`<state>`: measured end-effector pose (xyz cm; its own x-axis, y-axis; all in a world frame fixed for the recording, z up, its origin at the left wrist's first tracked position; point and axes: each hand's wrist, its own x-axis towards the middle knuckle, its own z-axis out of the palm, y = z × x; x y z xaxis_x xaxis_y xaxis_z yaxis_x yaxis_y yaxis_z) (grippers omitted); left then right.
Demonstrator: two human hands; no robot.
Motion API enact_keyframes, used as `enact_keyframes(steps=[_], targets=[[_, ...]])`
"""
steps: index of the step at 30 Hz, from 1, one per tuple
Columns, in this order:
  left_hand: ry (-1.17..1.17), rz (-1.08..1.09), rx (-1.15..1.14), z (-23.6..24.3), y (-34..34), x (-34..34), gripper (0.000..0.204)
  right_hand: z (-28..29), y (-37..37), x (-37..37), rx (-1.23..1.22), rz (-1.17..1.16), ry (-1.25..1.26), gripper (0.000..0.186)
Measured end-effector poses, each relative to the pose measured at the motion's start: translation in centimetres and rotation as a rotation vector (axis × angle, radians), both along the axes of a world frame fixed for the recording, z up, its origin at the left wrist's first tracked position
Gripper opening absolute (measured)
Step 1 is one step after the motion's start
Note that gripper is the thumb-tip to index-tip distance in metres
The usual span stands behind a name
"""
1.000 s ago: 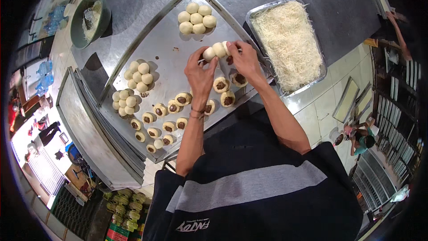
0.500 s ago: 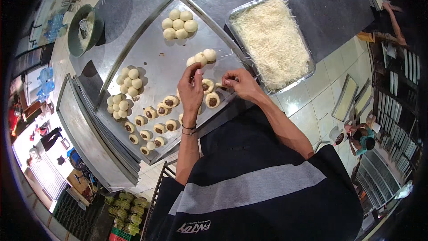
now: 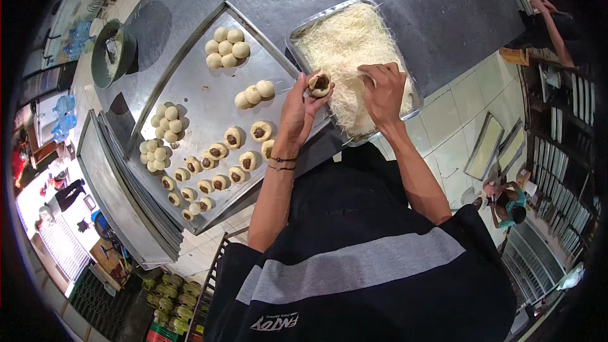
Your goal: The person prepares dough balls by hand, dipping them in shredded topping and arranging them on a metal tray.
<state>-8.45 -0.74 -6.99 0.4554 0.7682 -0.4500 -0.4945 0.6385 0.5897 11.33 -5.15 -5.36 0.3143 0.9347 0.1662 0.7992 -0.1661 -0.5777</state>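
Observation:
My left hand (image 3: 297,115) holds up a flattened dough piece (image 3: 315,90) with brown filling on it, beside the near edge of the cheese pan. Over the pan of pale shredded cheese (image 3: 342,38), my right hand (image 3: 384,92) has its fingertips pinched together in the shreds. A large metal tray (image 3: 193,98) lies to the left. Across its near part sit several flattened dough pieces with brown filling (image 3: 232,137). Plain round dough balls (image 3: 227,47) stand in clusters at its far end and left side, and a short row of dough balls (image 3: 254,94) lies near my left hand.
Stacked metal trays (image 3: 120,196) lean at the left below the table (image 3: 443,0). A green bowl (image 3: 101,63) stands at the far left. Another person's arm (image 3: 554,31) shows at the right edge. A person in a teal top (image 3: 514,209) is farther off at the right.
My left hand has lifted a filled dough piece off the tray and brought it to the cheese pan. My right hand has moved from the tray's edge into the shredded cheese.

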Motion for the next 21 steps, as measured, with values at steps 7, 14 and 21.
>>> enact_keyframes(steps=[7, 14, 21], targets=[[-0.017, 0.090, 0.012, -0.4, 0.0, 1.0, 0.045, 2.0, 1.7, -2.4, 0.027, 0.070, 0.879, 0.017], [0.337, 0.130, 0.231, -0.9, -0.1, 1.6, 0.018, 2.1, 1.5, -3.8, -0.047, 0.172, 0.749, 0.045], [0.296, 0.092, 0.118, 0.3, 0.2, 0.6, 0.012, 1.3, 2.0, -3.7, 0.021, 0.320, 0.484, 0.047]])
